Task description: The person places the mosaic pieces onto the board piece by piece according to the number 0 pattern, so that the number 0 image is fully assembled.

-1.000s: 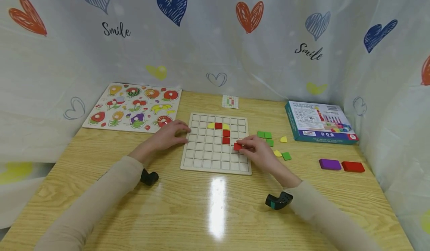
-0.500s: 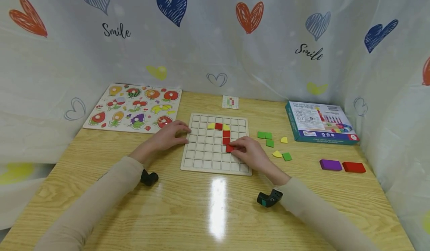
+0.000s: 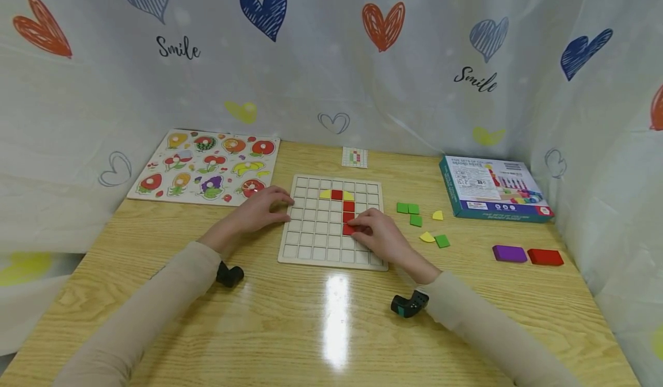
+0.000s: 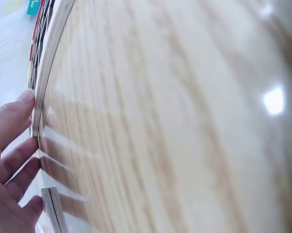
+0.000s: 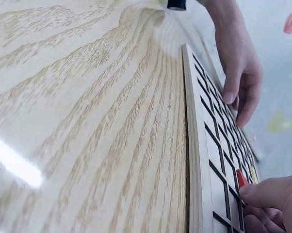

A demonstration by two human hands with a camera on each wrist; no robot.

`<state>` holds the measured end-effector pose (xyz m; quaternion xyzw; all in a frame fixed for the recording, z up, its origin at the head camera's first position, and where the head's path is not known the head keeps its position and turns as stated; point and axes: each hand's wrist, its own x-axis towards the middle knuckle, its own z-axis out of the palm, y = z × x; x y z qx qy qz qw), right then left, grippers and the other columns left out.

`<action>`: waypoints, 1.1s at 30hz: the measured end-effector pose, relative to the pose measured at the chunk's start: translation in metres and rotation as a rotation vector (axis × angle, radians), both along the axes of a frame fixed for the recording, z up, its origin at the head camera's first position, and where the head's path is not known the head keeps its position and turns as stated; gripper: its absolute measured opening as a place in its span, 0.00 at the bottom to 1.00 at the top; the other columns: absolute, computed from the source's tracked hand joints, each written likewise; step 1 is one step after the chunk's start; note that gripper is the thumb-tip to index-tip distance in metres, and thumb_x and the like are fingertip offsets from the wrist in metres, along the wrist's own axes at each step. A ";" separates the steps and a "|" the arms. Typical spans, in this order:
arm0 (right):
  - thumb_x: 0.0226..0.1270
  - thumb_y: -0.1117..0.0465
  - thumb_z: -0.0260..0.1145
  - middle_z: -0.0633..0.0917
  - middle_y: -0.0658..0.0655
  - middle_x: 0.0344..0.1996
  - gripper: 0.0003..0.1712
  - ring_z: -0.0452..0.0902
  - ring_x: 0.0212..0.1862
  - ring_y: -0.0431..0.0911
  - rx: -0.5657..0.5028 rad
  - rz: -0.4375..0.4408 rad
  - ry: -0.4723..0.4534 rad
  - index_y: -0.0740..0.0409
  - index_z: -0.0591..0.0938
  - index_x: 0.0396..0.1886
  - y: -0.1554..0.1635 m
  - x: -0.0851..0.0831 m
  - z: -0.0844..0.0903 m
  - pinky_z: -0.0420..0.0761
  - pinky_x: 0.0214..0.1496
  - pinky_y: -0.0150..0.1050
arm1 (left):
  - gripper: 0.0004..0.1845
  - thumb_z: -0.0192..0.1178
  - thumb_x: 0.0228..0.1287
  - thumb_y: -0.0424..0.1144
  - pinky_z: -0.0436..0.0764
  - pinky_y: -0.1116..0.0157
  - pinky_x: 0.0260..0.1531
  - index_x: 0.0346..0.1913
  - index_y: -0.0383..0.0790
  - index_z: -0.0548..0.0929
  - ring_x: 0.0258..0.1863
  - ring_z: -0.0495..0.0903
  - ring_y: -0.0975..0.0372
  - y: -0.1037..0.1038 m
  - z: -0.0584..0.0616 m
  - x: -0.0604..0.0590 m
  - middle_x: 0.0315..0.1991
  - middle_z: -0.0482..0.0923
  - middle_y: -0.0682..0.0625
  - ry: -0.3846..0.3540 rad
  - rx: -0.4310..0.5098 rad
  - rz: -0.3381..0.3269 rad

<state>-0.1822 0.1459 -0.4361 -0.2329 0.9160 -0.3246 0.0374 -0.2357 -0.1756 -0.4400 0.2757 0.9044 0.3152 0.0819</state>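
Note:
A wooden grid board [image 3: 313,226] lies mid-table. On it, red squares run down one column below a red square [image 3: 337,194] flanked by two yellow corner pieces. My right hand [image 3: 380,232] pinches a red square tile [image 3: 348,229] between thumb and fingers, low over that column just below the red square above it. In the right wrist view the tile [image 5: 241,178] shows as a red edge by the thumb. My left hand [image 3: 261,207] rests at the board's left edge with loosely bent fingers. In the left wrist view its thumb and fingertips [image 4: 27,96] touch that edge.
Right of the board lie several green squares [image 3: 416,220] and yellow pieces [image 3: 427,237]. Farther right are a purple block [image 3: 510,254], a red block [image 3: 545,257] and a box [image 3: 494,188]. Behind stands a pattern card [image 3: 354,157]; a fruit puzzle [image 3: 204,165] lies back left.
My right hand has carried the red tile leftward from the board's right part into line under the other red squares. The left hand has stayed at the board's edge.

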 end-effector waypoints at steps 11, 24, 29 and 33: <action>0.64 0.64 0.70 0.81 0.55 0.41 0.14 0.76 0.42 0.45 -0.003 0.010 0.013 0.59 0.87 0.50 -0.002 0.000 -0.001 0.78 0.44 0.39 | 0.18 0.68 0.62 0.39 0.66 0.48 0.64 0.54 0.37 0.83 0.61 0.70 0.48 -0.001 -0.001 0.000 0.59 0.73 0.41 0.009 0.009 -0.003; 0.64 0.64 0.69 0.81 0.54 0.41 0.12 0.77 0.40 0.45 -0.009 -0.006 0.038 0.58 0.87 0.47 -0.002 0.001 -0.007 0.78 0.43 0.39 | 0.19 0.67 0.63 0.40 0.66 0.49 0.64 0.55 0.36 0.82 0.61 0.70 0.48 0.000 -0.003 0.000 0.59 0.73 0.40 0.018 0.009 -0.009; 0.64 0.64 0.69 0.82 0.53 0.42 0.12 0.78 0.42 0.44 -0.059 -0.027 0.049 0.56 0.87 0.47 0.000 0.002 -0.011 0.79 0.45 0.39 | 0.19 0.67 0.63 0.39 0.67 0.49 0.63 0.54 0.35 0.82 0.61 0.70 0.49 0.000 -0.003 0.000 0.59 0.74 0.40 0.019 0.016 -0.012; 0.66 0.62 0.68 0.82 0.53 0.44 0.13 0.78 0.44 0.44 -0.145 -0.080 0.035 0.56 0.87 0.49 0.004 0.006 -0.014 0.80 0.46 0.39 | 0.19 0.67 0.63 0.40 0.67 0.49 0.63 0.54 0.35 0.82 0.61 0.70 0.49 -0.001 -0.003 0.001 0.59 0.73 0.41 0.016 0.023 -0.011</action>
